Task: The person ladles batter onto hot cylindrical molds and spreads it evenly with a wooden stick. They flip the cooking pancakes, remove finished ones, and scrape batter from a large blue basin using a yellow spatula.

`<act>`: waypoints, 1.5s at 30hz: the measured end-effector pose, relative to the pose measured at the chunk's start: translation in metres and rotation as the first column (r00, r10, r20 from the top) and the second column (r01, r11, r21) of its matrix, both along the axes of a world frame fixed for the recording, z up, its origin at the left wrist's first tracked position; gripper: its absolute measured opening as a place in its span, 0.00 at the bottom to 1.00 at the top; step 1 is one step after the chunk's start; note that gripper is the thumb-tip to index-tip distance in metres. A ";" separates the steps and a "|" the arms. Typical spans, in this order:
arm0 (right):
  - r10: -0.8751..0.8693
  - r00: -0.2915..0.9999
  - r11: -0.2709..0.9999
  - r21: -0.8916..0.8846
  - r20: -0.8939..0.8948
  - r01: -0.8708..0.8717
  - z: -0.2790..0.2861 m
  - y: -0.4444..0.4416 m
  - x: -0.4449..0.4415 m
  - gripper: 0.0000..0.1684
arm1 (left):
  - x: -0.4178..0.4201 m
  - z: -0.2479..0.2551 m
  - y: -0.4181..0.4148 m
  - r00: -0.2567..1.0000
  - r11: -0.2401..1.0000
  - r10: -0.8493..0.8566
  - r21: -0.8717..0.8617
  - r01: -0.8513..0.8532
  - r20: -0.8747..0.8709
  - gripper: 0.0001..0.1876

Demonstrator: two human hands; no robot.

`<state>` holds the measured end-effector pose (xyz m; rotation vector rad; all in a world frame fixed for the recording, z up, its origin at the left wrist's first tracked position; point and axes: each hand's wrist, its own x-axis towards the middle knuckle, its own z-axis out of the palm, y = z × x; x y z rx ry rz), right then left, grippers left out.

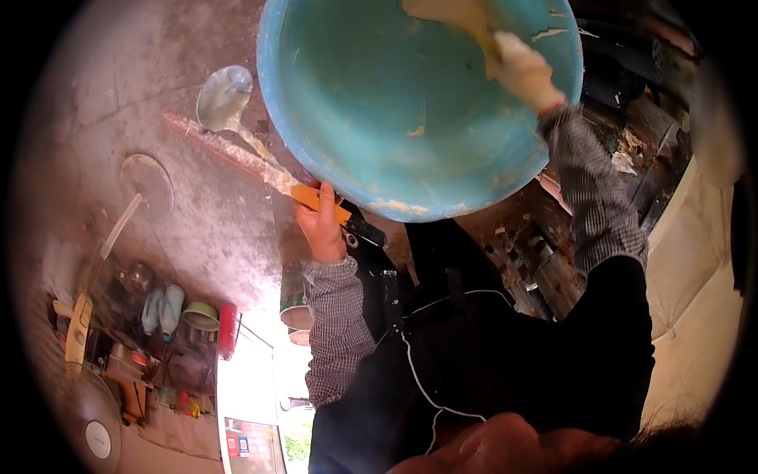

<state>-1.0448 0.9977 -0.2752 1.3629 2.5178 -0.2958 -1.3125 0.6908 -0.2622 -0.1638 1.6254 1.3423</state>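
A large blue-green plastic basin [379,106] fills the upper middle, with tan batter-like paste [444,12] at its far side and smears on its wall. My right hand [527,71], pale as if gloved or coated, is inside the basin at the paste; blur hides whether it grips a tool. My left hand [323,222] is closed around an orange and black handle [314,198], close to the basin's near rim. A paste-coated ladle [225,98] and a long, crusted, reddish bar [219,145] both run to that handle; which one it belongs to is unclear.
Dark wood and debris [645,136] lie right of the basin. On the left are a round lid-like disc [148,186], plastic bottles [172,311], a green bowl [201,316], a red cylinder [229,330] and an electric fan [98,438]. Buckets [297,317] stand beside my left sleeve.
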 end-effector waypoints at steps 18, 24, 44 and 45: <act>0.019 0.908 1.000 -0.026 0.419 -0.010 -0.073 0.011 -0.059 0.11 | -0.005 0.010 0.001 0.999 0.999 -0.049 -0.021 0.049 -0.004 0.14; -0.621 0.734 0.615 -0.752 -0.274 0.239 0.015 0.087 -0.011 0.14 | -0.002 -0.006 -0.009 1.000 1.000 -0.013 0.004 0.012 0.018 0.15; 0.345 0.873 0.934 -0.221 0.345 -0.282 0.058 0.022 0.035 0.16 | -0.002 -0.010 -0.009 0.999 0.998 -0.037 0.041 0.038 -0.005 0.15; 0.541 0.793 0.841 -0.177 0.279 -0.512 0.051 0.023 0.036 0.17 | -0.001 -0.008 -0.006 1.000 0.999 -0.018 0.039 0.018 0.002 0.14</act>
